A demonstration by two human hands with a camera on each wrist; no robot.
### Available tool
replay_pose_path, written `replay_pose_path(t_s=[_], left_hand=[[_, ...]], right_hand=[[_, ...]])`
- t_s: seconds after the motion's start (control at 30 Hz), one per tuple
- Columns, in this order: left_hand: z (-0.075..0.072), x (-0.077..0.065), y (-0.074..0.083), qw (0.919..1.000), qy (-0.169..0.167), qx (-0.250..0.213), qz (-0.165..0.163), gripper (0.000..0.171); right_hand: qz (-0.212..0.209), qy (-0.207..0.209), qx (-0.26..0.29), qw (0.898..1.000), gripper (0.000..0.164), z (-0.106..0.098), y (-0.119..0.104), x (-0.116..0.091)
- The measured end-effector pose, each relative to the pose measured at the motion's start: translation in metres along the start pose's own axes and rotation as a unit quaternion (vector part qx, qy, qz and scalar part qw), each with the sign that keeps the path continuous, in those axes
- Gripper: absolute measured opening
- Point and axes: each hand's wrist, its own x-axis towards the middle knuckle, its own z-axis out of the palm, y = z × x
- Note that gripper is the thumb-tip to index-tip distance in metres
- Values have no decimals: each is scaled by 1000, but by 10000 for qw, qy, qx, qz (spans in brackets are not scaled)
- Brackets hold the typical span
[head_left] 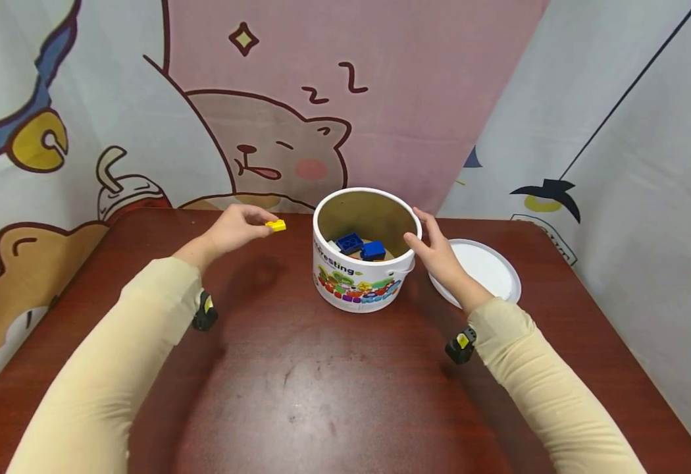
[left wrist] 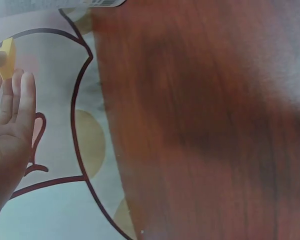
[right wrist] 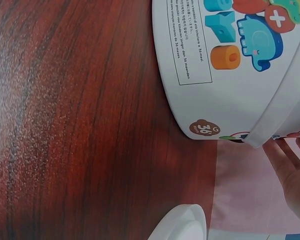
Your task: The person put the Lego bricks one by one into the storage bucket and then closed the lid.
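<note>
My left hand (head_left: 235, 227) pinches a small yellow toy block (head_left: 276, 226) between thumb and fingertips, in the air left of the bucket. The left wrist view shows the yellow block (left wrist: 7, 57) at its left edge, with the other fingers stretched out beneath. A white round bucket (head_left: 357, 299) with printed pictures stands upright on the table. My right hand (head_left: 440, 257) holds its rim at the right, thumb over the edge and fingers along the outside. Inside the bucket lie blue blocks (head_left: 373, 251) and a few partly hidden pieces.
A round white lid (head_left: 487, 270) lies on the brown table (head_left: 298, 395) to the right of the bucket, partly behind my right forearm. Printed cloth (head_left: 405, 118) with cartoon bears hangs behind the table's far edge.
</note>
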Motion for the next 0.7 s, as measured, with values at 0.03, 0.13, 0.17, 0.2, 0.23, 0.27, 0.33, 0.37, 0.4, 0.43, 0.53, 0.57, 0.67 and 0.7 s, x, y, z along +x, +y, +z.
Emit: replay_pose_path(t_s=[0.03,0.13,0.17,0.2,0.23,0.27,0.33,0.37,0.4,0.43,0.53,0.57,0.67,0.7], left_hand=[[-2,0,2,10000,14,-15,36,32],[-6,1,9,9999,84,-108,65,32],[-7,1,11,9998,120,-140,76,32],[-9,1,14,9997,157,-165,85,31],[-10,1,17,9996,192,-192,91,31],[-10,1,19,9995,226,-219,92,30],[-11,3,24,9992,276,-264,138,30],[-12,3,26,9990,294,-290,179,29],[-12,4,29,9988,296,-326,216,30],[-11,5,31,9987,293,-352,237,30],[-9,8,40,9984,276,-372,339,30],[-7,9,43,9982,271,-381,370,30],[-3,12,53,9979,293,-353,466,29],[-1,13,56,9975,308,-387,511,28]], right_hand=[[-6,8,-4,10000,60,0,0,0],[-25,22,-49,10000,59,0,1,0],[-32,25,-55,10000,59,0,1,0],[-38,29,-52,10000,59,0,1,0],[-49,32,-43,10000,58,1,2,1],[-57,35,-34,10000,58,1,2,1],[-88,46,-46,9999,57,1,2,1],[-100,51,-24,9999,57,1,2,1],[-108,63,-5,9999,57,2,2,1],[-112,69,7,9999,57,2,3,2],[-107,87,66,9999,57,1,3,2],[-106,83,85,9999,57,1,2,1],[-78,34,27,10000,60,1,2,1],[-68,16,1,10000,60,1,2,1]])
